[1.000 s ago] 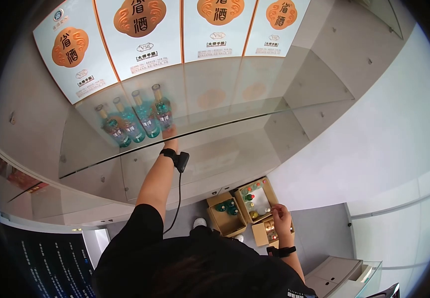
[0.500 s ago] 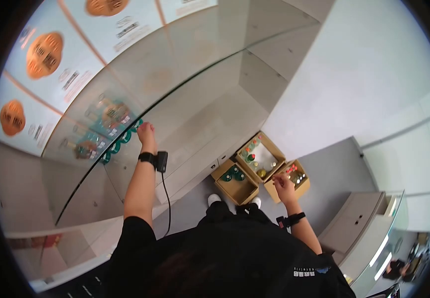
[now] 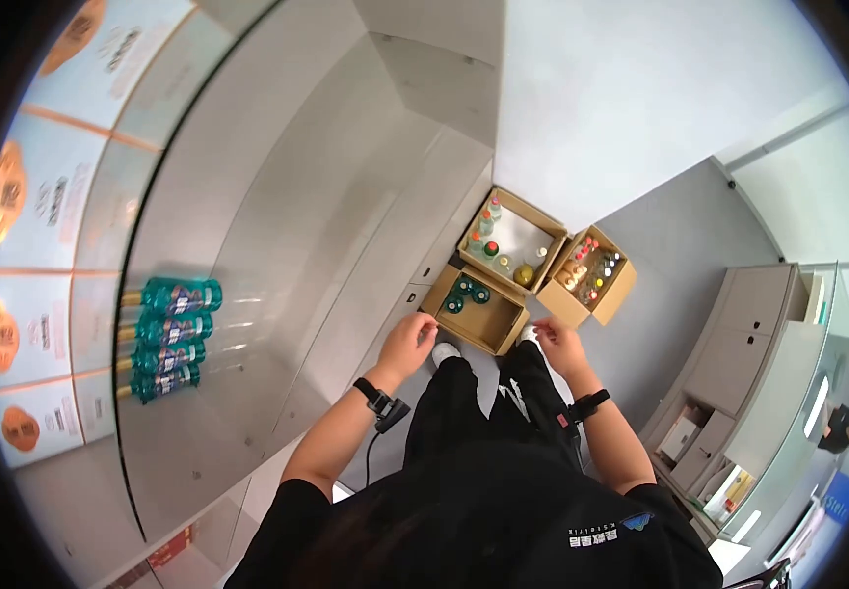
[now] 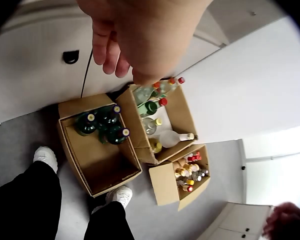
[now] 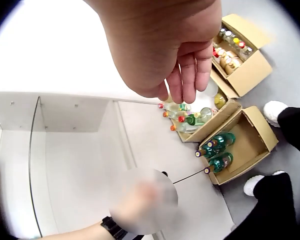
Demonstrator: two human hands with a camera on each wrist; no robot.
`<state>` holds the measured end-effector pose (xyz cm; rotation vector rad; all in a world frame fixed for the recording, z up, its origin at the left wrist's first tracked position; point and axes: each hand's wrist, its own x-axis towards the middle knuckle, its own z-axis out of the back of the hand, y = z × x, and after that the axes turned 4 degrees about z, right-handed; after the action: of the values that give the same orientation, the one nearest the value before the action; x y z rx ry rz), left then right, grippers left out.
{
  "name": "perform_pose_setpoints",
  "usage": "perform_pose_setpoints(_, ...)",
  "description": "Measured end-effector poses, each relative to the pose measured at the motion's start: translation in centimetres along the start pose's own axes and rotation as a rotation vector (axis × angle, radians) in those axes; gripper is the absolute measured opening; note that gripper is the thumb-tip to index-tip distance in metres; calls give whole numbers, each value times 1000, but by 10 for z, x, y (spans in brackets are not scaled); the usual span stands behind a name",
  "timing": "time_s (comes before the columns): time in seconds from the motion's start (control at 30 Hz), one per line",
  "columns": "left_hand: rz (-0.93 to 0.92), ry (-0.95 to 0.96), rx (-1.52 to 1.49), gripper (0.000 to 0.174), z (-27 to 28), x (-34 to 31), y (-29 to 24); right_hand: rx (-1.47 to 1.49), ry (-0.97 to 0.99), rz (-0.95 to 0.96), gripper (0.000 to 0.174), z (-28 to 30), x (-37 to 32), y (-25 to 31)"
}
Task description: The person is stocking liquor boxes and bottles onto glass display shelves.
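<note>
My left hand [image 3: 408,344] is lowered in front of the cabinet, holding nothing, fingers relaxed in the left wrist view. Level with it on the right, my right hand [image 3: 560,346] is also bare, its fingers [image 5: 188,82] loosely bent. Between and beyond the hands on the floor is an open cardboard box [image 3: 499,326], in which three green glass bottles [image 4: 110,134] stand at one end. On the glass shelf at the left, several matching green bottles [image 3: 177,332] stand in a row.
Behind the first box, a larger carton [image 3: 542,218] has assorted bottles along its sides. A smaller carton [image 3: 621,294] with flaps out holds many small bottles. White cabinet drawers [image 3: 385,280] border the boxes; the glass shelf's edge [image 3: 140,211] juts out at left. A low cabinet [image 3: 734,334] stands right.
My left hand has come away from the bottles on the glass shelf and dropped down right toward the floor boxes. The view has turned down toward the boxes; the right hand stays empty.
</note>
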<state>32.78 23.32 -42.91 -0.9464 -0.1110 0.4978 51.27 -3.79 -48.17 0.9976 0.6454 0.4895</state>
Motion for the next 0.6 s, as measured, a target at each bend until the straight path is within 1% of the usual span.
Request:
perform_pose_setpoints(0.1,97,88,65,12,-40,13,29,11,4,-61,17,-1,-2,-29)
perform_pose_setpoints(0.13,131,94,52,11,-54,16,45,20,3,-80,17,-2,-2,-37)
perform_pose_setpoints(0.2,165,127,184,10,-80,32,79,26,10,-124,17,1,2,-52)
perform_pose_setpoints(0.27,228,138,273,10,-108,46,117,65,19,-222,17,0,0,-78)
perform_pose_setpoints(0.3,209,122,313,10,-121,55,139,72,19,-226,17,-2,-1,-94)
perform_pose_setpoints(0.33,282,139,324,11,-132,63,156,73,19,-251,17,-5,-4,-108)
perform_pose_setpoints(0.4,360,147,408,14,-162,75,200,116,-21,-341,17,-7,-12,-126)
perform_pose_setpoints(0.47,370,111,463,19,-196,84,239,128,-41,-402,17,-8,-23,-142)
perform_pose_setpoints(0.5,393,130,473,25,-212,87,260,126,-41,-440,17,-10,-31,-149)
perform_pose_setpoints(0.53,398,101,492,29,-228,90,272,124,-41,-477,17,-11,-37,-156)
perform_pose_setpoints(0.6,412,122,529,32,-255,101,288,123,-51,-549,18,-11,-50,-169)
